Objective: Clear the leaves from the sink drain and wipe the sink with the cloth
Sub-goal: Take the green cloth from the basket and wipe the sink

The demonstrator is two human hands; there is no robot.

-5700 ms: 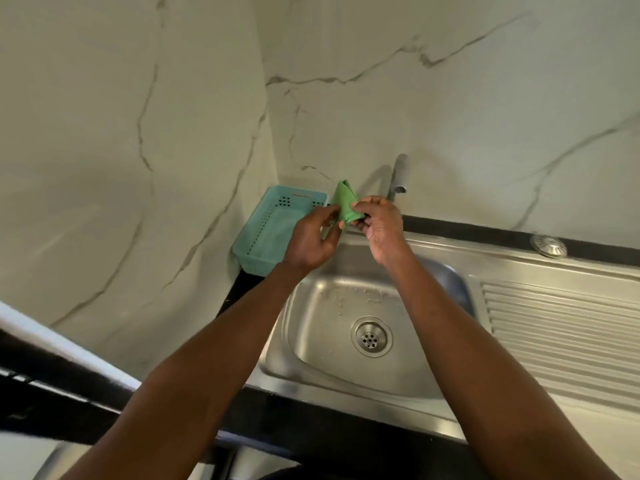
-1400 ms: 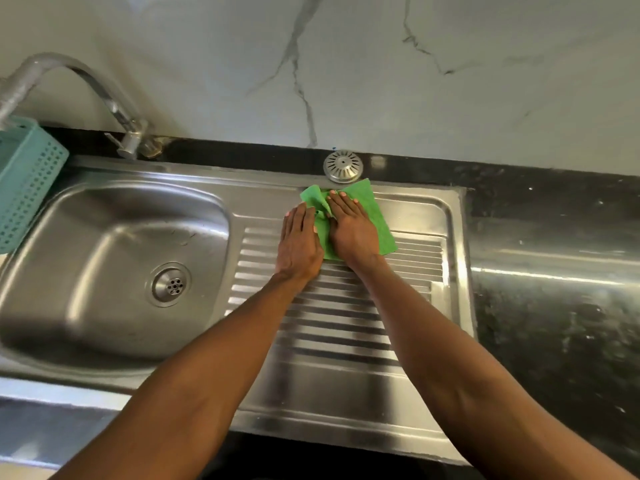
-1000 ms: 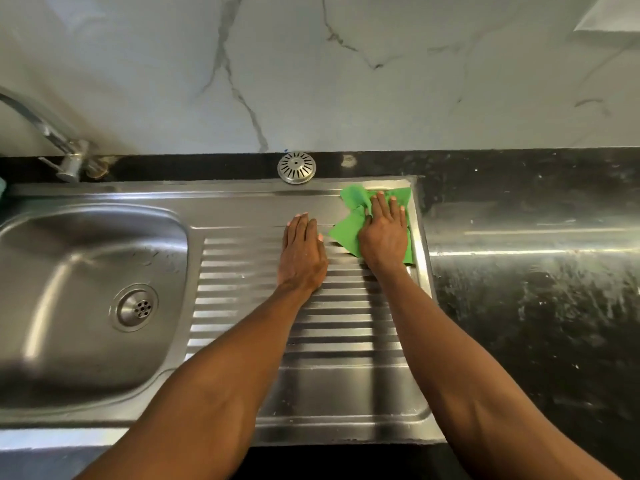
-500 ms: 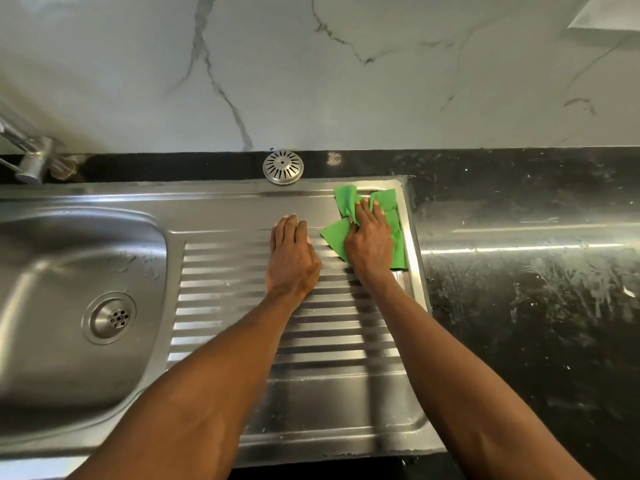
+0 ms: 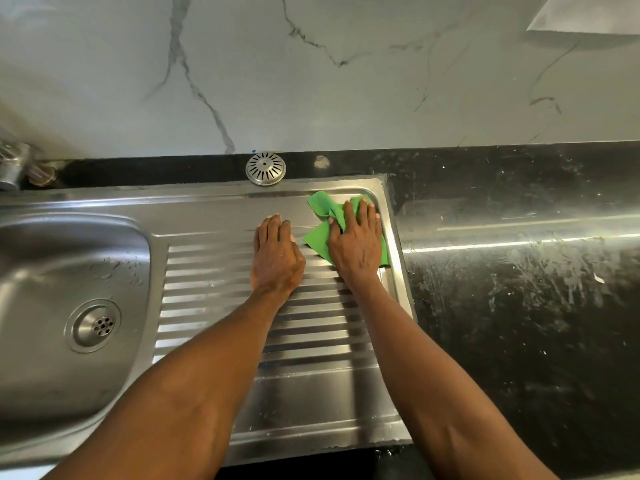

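Observation:
A green cloth (image 5: 320, 237) lies crumpled at the far right corner of the steel sink's ribbed drainboard (image 5: 214, 282). My right hand (image 5: 356, 244) presses flat on the cloth, fingers spread, and covers most of it. My left hand (image 5: 275, 256) rests flat on the bare ribs just left of the cloth and holds nothing. The sink bowl (image 5: 45, 265) is at the left, with its round drain (image 5: 94, 325) showing no leaves.
A round metal strainer cover (image 5: 265, 168) sits on the black ledge behind the drainboard. The tap base (image 5: 15, 166) is at the far left edge. Black countertop (image 5: 519, 289), smeared and glossy, extends to the right. A marble wall (image 5: 311, 81) rises behind.
The cloth and my right hand slid right along the drainboard to its far right corner. My left hand let go of the cloth and lies flat beside it. The view shifted right.

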